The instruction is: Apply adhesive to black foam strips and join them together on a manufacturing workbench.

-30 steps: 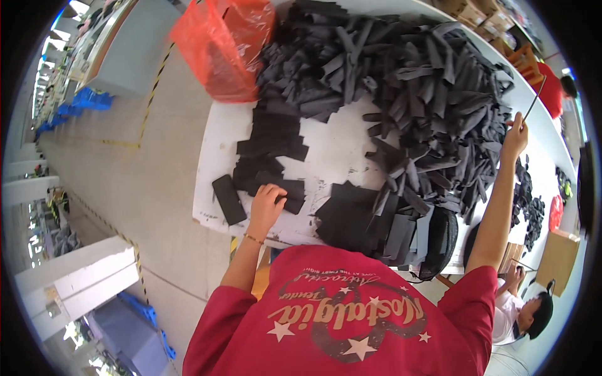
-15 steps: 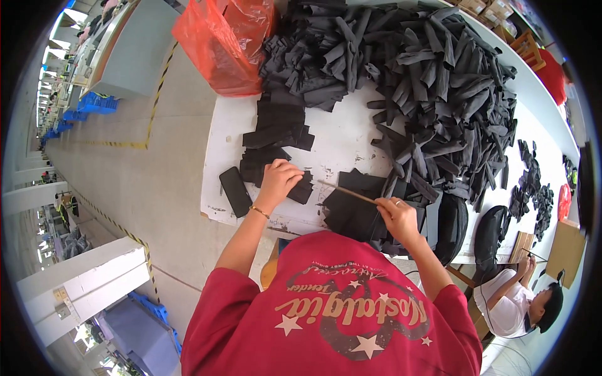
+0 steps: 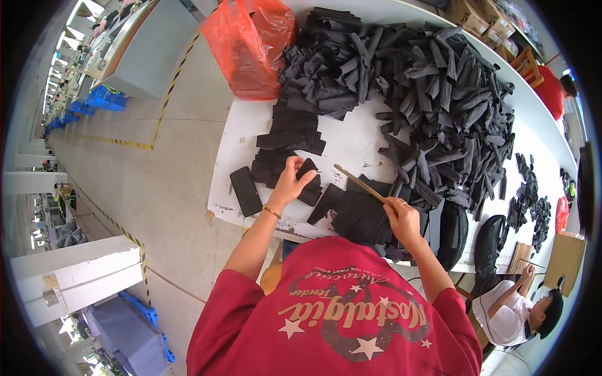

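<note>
My left hand [image 3: 292,182] is closed on a small black fabric piece [image 3: 306,167], with thumb and fingers round it. Beneath it, a row of overlapping black fabric pieces [image 3: 269,167] runs up the table's left side. In my right hand [image 3: 403,220] is a thin brownish stick [image 3: 364,183], its tip pointing up and left toward the left hand, apart from the held piece. Flat black panels [image 3: 359,216] lie fanned out below the stick, close to my body. A black phone-like slab [image 3: 245,191] rests left of my left hand.
A large heap of black fabric strips [image 3: 451,106] covers the white table's [image 3: 241,119] far right. An orange-red plastic bag [image 3: 251,56] stands at the far left corner. Black padded pouches [image 3: 453,233] lie to the right. A co-worker in white [image 3: 505,307] sits at right.
My left hand has come to hold a black fabric piece that now shows above its fingers. One dark panel now sticks out left of the fanned panels. The whole view has shifted slightly.
</note>
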`<action>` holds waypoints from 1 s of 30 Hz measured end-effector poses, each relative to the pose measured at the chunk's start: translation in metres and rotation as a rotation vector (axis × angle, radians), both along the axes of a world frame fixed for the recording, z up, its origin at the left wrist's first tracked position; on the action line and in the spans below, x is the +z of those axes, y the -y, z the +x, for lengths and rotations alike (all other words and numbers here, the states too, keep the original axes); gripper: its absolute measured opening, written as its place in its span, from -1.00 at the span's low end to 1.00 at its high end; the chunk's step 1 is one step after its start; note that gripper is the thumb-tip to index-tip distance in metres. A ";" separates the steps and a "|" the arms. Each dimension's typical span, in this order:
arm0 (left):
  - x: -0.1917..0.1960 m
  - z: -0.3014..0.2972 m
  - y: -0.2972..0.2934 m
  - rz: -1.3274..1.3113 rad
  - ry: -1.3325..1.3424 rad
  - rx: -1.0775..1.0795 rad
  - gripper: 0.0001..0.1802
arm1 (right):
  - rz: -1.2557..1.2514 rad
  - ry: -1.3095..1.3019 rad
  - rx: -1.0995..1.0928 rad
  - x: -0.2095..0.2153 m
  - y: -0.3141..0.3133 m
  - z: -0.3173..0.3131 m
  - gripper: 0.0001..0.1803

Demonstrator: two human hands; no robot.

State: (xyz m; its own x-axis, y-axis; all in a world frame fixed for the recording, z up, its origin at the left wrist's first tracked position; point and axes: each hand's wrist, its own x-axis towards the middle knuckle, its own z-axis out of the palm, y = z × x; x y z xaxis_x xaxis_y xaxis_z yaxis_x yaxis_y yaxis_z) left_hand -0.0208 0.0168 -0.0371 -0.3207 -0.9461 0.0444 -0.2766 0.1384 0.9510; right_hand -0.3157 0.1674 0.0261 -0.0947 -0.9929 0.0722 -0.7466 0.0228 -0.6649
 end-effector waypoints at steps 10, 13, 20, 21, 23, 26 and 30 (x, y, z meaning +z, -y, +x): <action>0.042 0.014 0.000 0.358 0.027 -0.126 -0.71 | 0.004 0.017 0.018 0.029 0.004 0.004 -0.84; 0.046 0.019 -0.001 0.238 0.106 -0.162 -0.71 | -0.007 0.002 0.074 0.044 0.010 0.004 -0.84; 0.055 0.023 0.002 0.295 0.059 -0.263 -0.68 | -0.106 -0.123 0.210 0.057 0.017 -0.003 -0.83; 0.056 0.022 0.003 0.294 0.058 -0.265 -0.68 | -0.108 -0.125 0.209 0.057 0.017 -0.004 -0.83; 0.060 0.021 0.003 0.286 0.064 -0.304 -0.69 | -0.128 -0.197 0.245 0.055 0.017 -0.007 -0.82; 0.071 0.015 0.003 0.297 0.096 -0.372 -0.71 | -0.149 -0.257 0.286 0.058 0.016 -0.004 -0.83; 0.070 0.004 -0.009 0.278 0.109 -0.455 -0.72 | -0.100 -0.259 0.338 0.044 0.022 0.019 -0.85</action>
